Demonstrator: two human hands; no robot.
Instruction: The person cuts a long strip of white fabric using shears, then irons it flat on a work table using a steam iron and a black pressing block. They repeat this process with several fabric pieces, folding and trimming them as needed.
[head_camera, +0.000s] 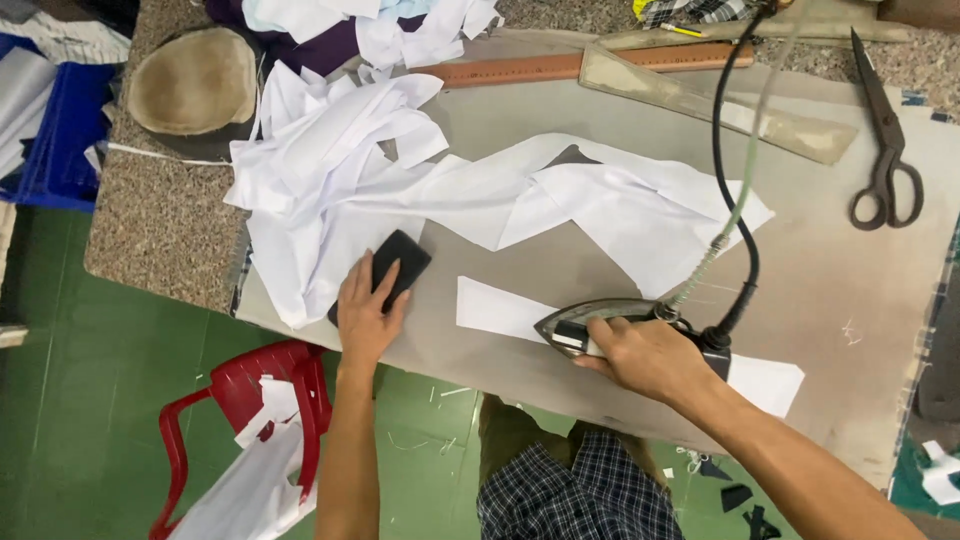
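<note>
The right hand (640, 355) is closed around the handle of the grey metal steam iron (600, 322), low in the middle of the frame. The iron rests on a long white strip of cloth (500, 310) that lies flat on the beige padded table cover (850, 300). The left hand (368, 315) lies flat with loose fingers on a small black rectangular block (395, 268), at the left of the centre, and does not grip it.

To do this pressing well, I think the iron should be kept flat on the strip and moved slowly along it, with the black cable (735, 180) kept off the cloth.

The pointed nose of the iron points to the left of the frame. Its long axis is almost horizontal in the picture and follows the strip, which slopes a little down to the right.
</note>
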